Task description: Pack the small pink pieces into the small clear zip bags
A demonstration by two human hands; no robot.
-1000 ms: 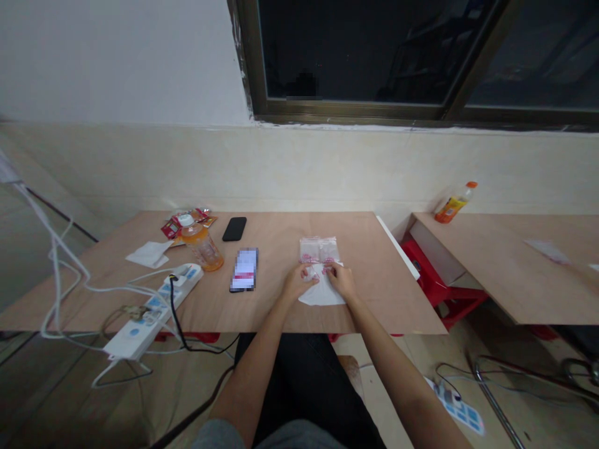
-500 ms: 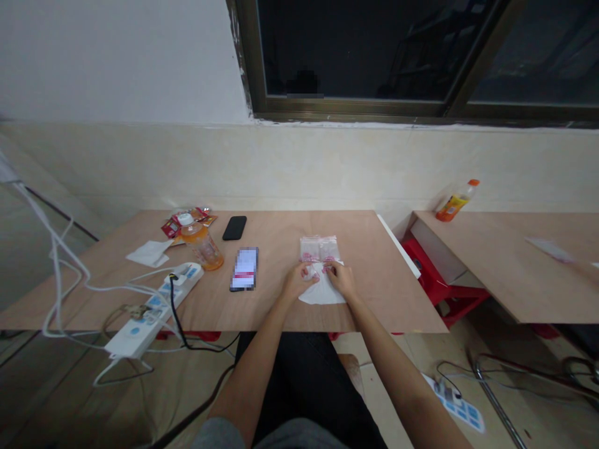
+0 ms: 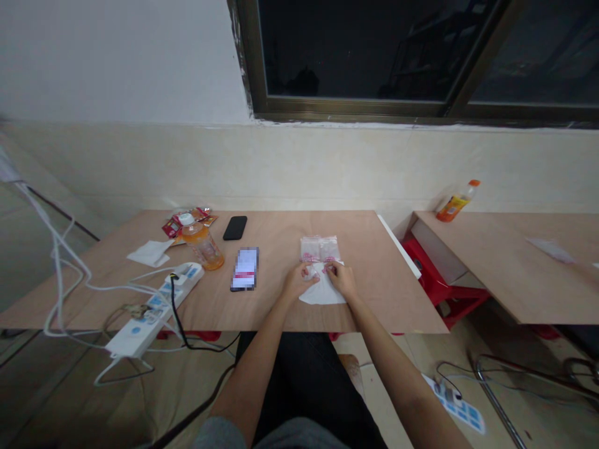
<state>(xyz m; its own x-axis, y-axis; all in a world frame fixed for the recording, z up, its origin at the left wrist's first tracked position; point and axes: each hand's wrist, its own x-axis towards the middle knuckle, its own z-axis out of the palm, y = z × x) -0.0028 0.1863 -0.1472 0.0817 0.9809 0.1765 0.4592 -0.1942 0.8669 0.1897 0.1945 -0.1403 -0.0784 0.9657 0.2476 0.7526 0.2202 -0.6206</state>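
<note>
A thin, whitish plastic bag (image 3: 322, 295) with pink printing lies flattened on the wooden table (image 3: 276, 227) in front of me. Its far part looks clear and squared off, while the near part spreads out white and loose. My left hand (image 3: 297, 282) grips the bag at its left side, thumb and fingers bent together. On the right side my right hand (image 3: 342, 279) pinches it close to the pink print. Both hands rest low on the tabletop, a short gap apart. The exact fingertip contact is too small to make out.
Left of my hands lie a lit phone (image 3: 244, 269) and a black phone (image 3: 234, 228). An orange drink bottle (image 3: 204, 246), red wrappers (image 3: 171, 227), white tissue (image 3: 150, 253) and a cabled power strip (image 3: 135, 330) are further left. A second table (image 3: 496, 262) carries another bottle (image 3: 455, 204).
</note>
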